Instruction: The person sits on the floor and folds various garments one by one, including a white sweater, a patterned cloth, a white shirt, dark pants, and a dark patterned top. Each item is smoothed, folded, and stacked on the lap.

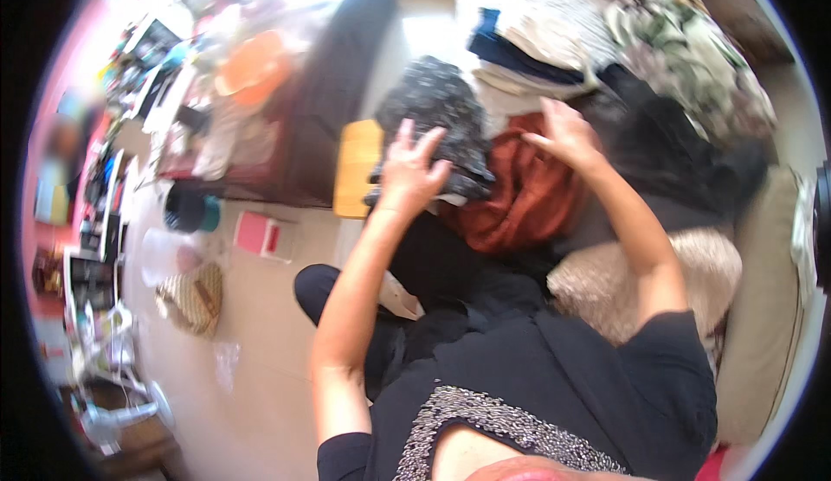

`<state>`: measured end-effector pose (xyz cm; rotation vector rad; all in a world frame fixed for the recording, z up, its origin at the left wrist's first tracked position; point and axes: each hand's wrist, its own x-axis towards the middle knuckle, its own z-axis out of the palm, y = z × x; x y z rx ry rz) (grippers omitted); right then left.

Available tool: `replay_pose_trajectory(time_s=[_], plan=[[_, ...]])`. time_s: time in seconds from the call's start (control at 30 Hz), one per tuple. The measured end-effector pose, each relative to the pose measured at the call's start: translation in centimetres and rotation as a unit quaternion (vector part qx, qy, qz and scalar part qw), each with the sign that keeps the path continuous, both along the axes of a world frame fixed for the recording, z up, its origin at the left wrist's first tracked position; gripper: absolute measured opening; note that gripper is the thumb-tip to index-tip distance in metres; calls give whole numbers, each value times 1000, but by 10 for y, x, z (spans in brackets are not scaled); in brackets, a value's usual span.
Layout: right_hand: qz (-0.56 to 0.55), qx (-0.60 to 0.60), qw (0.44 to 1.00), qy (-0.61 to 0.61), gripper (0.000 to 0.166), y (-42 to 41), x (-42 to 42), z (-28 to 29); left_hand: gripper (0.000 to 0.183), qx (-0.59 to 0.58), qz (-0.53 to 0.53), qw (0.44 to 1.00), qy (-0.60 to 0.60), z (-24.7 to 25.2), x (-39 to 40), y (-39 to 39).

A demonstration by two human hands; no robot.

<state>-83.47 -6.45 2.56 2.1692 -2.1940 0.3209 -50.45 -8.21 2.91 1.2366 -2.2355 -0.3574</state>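
Note:
My left hand (413,173) lies with spread fingers on a dark grey patterned cloth (432,101), bunched in front of me. Over the upper right part of a rust-red cloth (519,202) is my right hand (565,129), its fingers apart; whether it touches the cloth is hard to tell. The red cloth lies against the grey one, partly beneath its edge. Behind them sits a stack of folded cream and navy clothes (532,53). Black garments (669,150) are heaped to the right of my right hand.
A green and white patterned cloth (688,46) lies at the upper right. Near my right elbow is a fluffy beige cushion (591,286). A yellow board-like object (358,169) stands left of the grey cloth. On the floor are a woven bag (195,296) and a dark bin (188,208).

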Motion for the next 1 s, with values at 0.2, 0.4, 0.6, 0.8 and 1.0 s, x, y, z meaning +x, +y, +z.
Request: replay_pose_trajectory(time_s=[0.2, 0.4, 0.6, 0.8, 1.0], plan=[[-78, 116, 990, 25, 37, 19, -64, -48, 60, 55, -5, 998, -22, 15, -25, 4], [55, 117, 882, -452, 31, 28, -66, 73, 49, -6, -9, 997, -76, 19, 11, 35], [79, -196, 744, -634, 47, 116, -141, 207, 66, 38, -141, 986, 76, 79, 4, 56], [164, -5, 753, -638, 47, 95, -12, 272, 105, 103, -362, 849, 371, 228, -5, 121], [398, 203, 685, -575, 47, 27, 233, 365, 87, 36, -178, 830, 527, 303, 99, 167]])
